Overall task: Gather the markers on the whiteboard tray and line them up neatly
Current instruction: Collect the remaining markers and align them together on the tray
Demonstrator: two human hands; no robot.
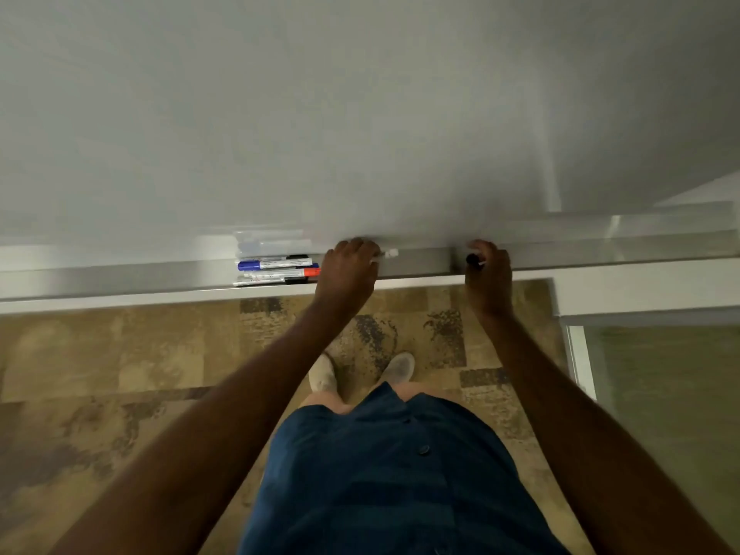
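Three markers lie side by side on the grey whiteboard tray (pixel 140 274): a blue-capped marker (pixel 272 263) nearest the board, a red-capped marker (pixel 282 273) in the middle and a black-capped marker (pixel 272 280) at the front edge. Just right of them, my left hand (pixel 348 274) is closed around a white marker (pixel 387 254) whose end pokes out to the right. Farther right, my right hand (pixel 489 274) grips a black-capped marker (pixel 473 259) whose cap sticks out to the left. Most of both held markers is hidden by my fingers.
The whiteboard (pixel 360 114) fills the upper view, with a vertical frame strip (pixel 554 186) at its right. Below the tray lie patterned carpet (pixel 120 354) and my shoes (pixel 324 374). A glass panel (pixel 660 374) with a white frame stands at the right.
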